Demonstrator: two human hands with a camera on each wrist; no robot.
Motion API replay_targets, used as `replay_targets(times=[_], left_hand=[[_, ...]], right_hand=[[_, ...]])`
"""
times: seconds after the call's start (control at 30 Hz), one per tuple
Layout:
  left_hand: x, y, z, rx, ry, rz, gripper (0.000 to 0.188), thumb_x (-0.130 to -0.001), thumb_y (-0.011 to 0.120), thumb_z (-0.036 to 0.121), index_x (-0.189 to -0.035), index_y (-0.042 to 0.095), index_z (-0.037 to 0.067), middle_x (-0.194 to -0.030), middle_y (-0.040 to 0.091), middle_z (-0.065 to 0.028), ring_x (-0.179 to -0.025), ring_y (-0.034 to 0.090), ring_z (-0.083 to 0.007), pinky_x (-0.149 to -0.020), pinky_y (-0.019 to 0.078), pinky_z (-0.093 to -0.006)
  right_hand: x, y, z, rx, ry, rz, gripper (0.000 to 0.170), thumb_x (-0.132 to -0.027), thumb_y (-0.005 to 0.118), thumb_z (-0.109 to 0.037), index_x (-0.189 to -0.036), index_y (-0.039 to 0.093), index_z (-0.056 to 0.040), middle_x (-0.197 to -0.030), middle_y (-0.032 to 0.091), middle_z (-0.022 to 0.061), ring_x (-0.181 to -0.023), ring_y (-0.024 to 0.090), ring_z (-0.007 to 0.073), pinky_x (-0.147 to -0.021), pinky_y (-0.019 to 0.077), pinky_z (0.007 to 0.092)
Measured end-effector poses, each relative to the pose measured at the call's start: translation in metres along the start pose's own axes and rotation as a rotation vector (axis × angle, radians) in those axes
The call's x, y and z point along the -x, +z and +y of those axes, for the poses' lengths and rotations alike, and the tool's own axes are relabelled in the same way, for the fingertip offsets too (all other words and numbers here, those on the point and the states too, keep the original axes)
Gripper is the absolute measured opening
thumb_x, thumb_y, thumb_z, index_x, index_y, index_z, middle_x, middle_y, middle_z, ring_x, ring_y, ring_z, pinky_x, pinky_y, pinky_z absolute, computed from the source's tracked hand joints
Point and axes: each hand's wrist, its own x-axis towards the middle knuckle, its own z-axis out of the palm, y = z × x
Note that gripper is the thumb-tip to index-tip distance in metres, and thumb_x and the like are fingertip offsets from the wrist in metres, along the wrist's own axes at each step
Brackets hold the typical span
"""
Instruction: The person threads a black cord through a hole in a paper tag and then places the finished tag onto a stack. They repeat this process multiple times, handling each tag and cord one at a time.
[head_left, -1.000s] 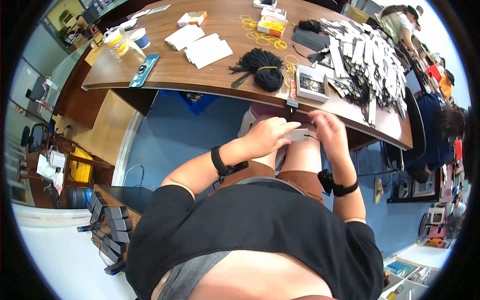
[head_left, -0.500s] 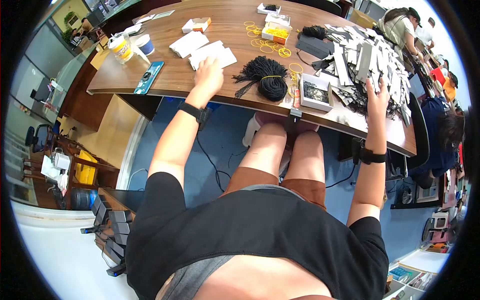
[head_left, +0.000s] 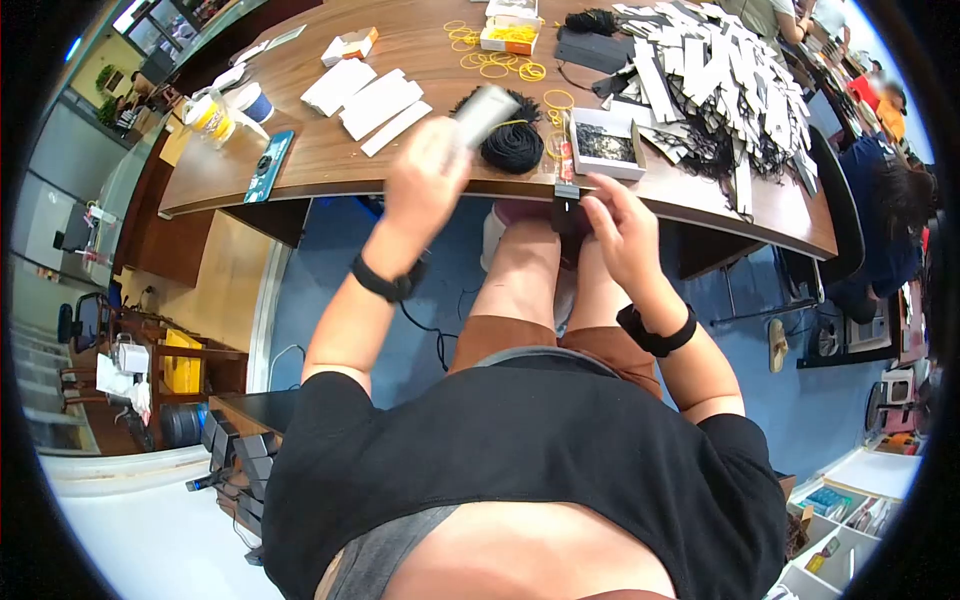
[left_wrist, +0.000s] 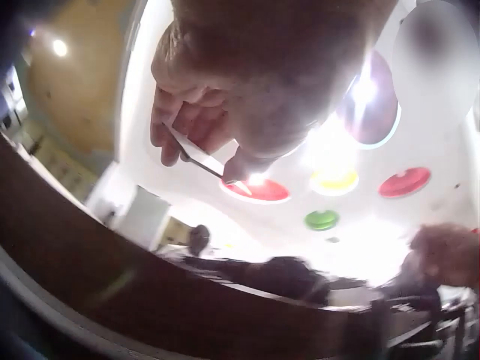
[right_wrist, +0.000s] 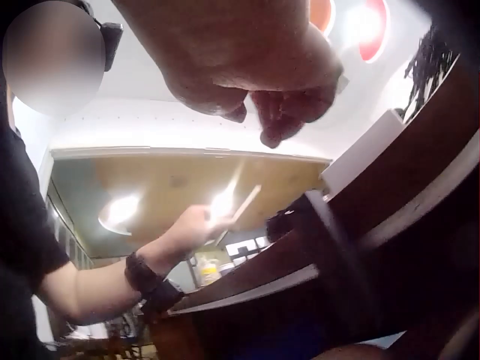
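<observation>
My left hand (head_left: 425, 185) grips a pale flat card (head_left: 485, 115), blurred in the head view, above the table's front edge. In the left wrist view, thumb and fingers pinch the card (left_wrist: 196, 156), seen nearly edge-on. Just left of the black cord bundle (head_left: 512, 148), white card strips (head_left: 380, 105) lie on the table. My right hand (head_left: 628, 240) is over the table's front edge, below an open white box (head_left: 608, 140) with dark contents. Its fingers are loosely bent, with nothing plainly held. A large pile of pale strips with black cords (head_left: 700, 80) covers the right side.
Yellow rubber bands (head_left: 500, 65) lie near an orange-and-white box (head_left: 510, 35). A teal box (head_left: 270, 165) and cups (head_left: 252, 103) stand at the left. A black device (head_left: 567, 205) is clamped to the table's front edge (head_left: 480, 188).
My left hand has lifted from the white strips and moved right with a card. My right hand has come from the pile leftward to the table's front edge. The head view has shifted slightly.
</observation>
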Motion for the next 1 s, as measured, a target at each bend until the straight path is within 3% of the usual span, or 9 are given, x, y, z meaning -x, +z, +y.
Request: replay_targets(times=[0.07, 0.17, 0.2, 0.4, 0.53, 0.67, 0.77, 0.9, 1.0], left_hand=[[0.014, 0.003, 0.045, 0.28, -0.044, -0.128, 0.034, -0.077, 0.066, 0.013, -0.105, 0.058, -0.003, -0.104, 0.06, -0.0198, -0.096, 0.059, -0.0332, -0.085, 0.0477, -0.0375], [0.046, 0.033, 0.072, 0.46, -0.146, -0.284, 0.033, -0.076, 0.066, 0.015, -0.104, 0.059, -0.002, -0.102, 0.06, -0.0182, -0.092, 0.06, -0.0319, -0.08, 0.0492, -0.0362], [0.055, 0.042, 0.074, 0.5, -0.213, -0.328, 0.031, -0.077, 0.064, 0.015, -0.102, 0.06, -0.002, -0.101, 0.061, -0.0173, -0.09, 0.06, -0.0314, -0.077, 0.0498, -0.0359], [0.078, 0.083, 0.066, 0.947, -0.586, -0.484, 0.021, -0.083, 0.059, 0.016, -0.093, 0.064, -0.001, -0.078, 0.064, -0.0149, -0.07, 0.062, -0.0211, -0.064, 0.048, -0.0307], [0.072, 0.085, 0.07, 0.882, -0.63, -0.572, 0.019, -0.086, 0.058, 0.015, -0.088, 0.064, -0.004, -0.074, 0.064, -0.0067, -0.071, 0.058, -0.0086, -0.064, 0.0465, -0.0255], [0.074, 0.088, 0.07, 0.763, -0.533, -0.5, 0.017, -0.084, 0.059, 0.015, -0.084, 0.063, -0.002, -0.071, 0.063, -0.0104, -0.064, 0.059, -0.0145, -0.061, 0.046, -0.0282], [0.073, 0.084, 0.069, 0.667, -0.402, -0.465, 0.016, -0.083, 0.059, 0.015, -0.082, 0.063, -0.001, -0.072, 0.063, -0.0138, -0.062, 0.06, -0.0202, -0.059, 0.0461, -0.0309], [0.069, 0.088, 0.06, 0.645, -0.394, -0.439, 0.018, -0.081, 0.061, 0.017, -0.081, 0.065, -0.001, -0.071, 0.063, -0.0161, -0.061, 0.062, -0.0238, -0.057, 0.0463, -0.0332], [0.057, 0.095, 0.049, 0.604, -0.494, -0.51, 0.021, -0.079, 0.063, 0.018, -0.079, 0.066, -0.002, -0.07, 0.064, -0.0166, -0.062, 0.063, -0.0251, -0.059, 0.048, -0.0329]], right_hand=[[0.004, 0.018, -0.001, -0.348, 0.145, 0.038, 0.022, -0.087, 0.059, -0.013, -0.105, 0.059, 0.0, -0.072, 0.059, 0.0009, -0.058, 0.047, 0.0039, -0.055, 0.0418, 0.0214], [0.013, 0.022, 0.015, -0.368, 0.309, -0.158, 0.012, -0.09, 0.055, -0.012, -0.087, 0.06, -0.0004, -0.063, 0.049, -0.0018, -0.058, 0.044, 0.0002, -0.05, 0.0352, 0.0178], [0.016, 0.026, 0.027, -0.315, 0.32, -0.186, 0.014, -0.09, 0.055, -0.013, -0.089, 0.061, -0.0006, -0.061, 0.051, -0.0018, -0.049, 0.043, 0.0039, -0.046, 0.0358, 0.0205], [0.026, 0.03, 0.061, 0.028, 0.14, -0.147, 0.02, -0.087, 0.057, -0.016, -0.095, 0.062, 0.0021, -0.073, 0.063, 0.0113, -0.065, 0.059, 0.0169, -0.062, 0.0472, 0.0295], [0.022, 0.024, 0.045, 0.142, 0.152, -0.144, 0.02, -0.086, 0.059, -0.016, -0.095, 0.063, 0.0015, -0.078, 0.064, 0.0151, -0.069, 0.061, 0.0199, -0.066, 0.0477, 0.03], [0.019, 0.024, 0.059, 0.069, 0.16, -0.176, 0.018, -0.083, 0.061, -0.016, -0.089, 0.065, 0.0002, -0.078, 0.064, 0.0195, -0.071, 0.065, 0.0311, -0.063, 0.0494, 0.0338], [0.019, 0.026, 0.062, 0.03, 0.219, -0.194, 0.02, -0.083, 0.06, -0.019, -0.088, 0.065, 0.0001, -0.078, 0.063, 0.02, -0.072, 0.064, 0.033, -0.064, 0.0494, 0.0352], [0.017, 0.028, 0.046, 0.186, 0.245, -0.185, 0.027, -0.084, 0.059, -0.027, -0.083, 0.066, -0.0012, -0.075, 0.063, 0.0197, -0.072, 0.063, 0.0345, -0.064, 0.0494, 0.039], [0.0, 0.018, 0.024, 0.641, 0.212, -0.265, 0.031, -0.084, 0.058, -0.032, -0.072, 0.065, -0.005, -0.069, 0.062, 0.0172, -0.069, 0.062, 0.0343, -0.063, 0.0494, 0.0405]])
